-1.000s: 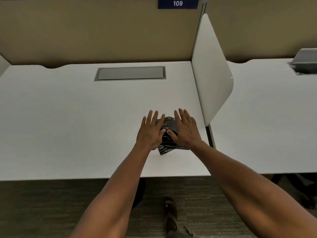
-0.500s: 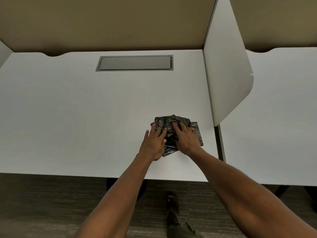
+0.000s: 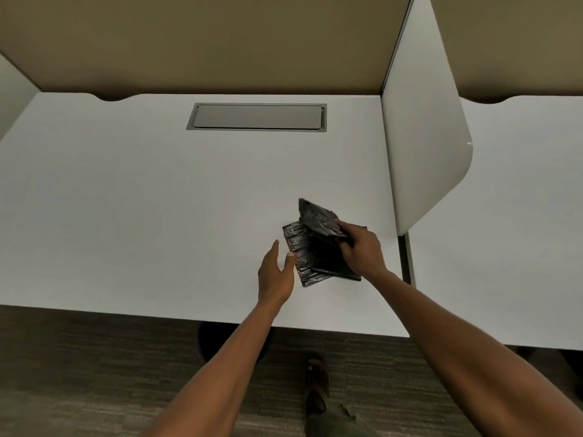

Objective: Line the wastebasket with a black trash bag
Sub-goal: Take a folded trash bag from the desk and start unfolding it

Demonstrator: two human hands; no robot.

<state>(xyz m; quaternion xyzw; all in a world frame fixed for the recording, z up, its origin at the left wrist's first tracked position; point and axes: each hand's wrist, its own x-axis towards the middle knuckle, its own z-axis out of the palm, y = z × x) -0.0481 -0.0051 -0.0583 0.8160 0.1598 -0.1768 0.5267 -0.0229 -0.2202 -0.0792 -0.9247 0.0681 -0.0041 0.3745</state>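
The right hand pinches a crumpled black plastic trash bag, lifting it above a flat stack of folded black bags; the left hand is spread, fingertips touching the stack's left edge, on the white table, beige partition beyond

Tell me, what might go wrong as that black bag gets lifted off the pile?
The right hand pinches one crumpled trash bag above the folded stack; a second bag could cling and come up too. The left hand only touches the stack's edge, so the stack might slide on the smooth desk.
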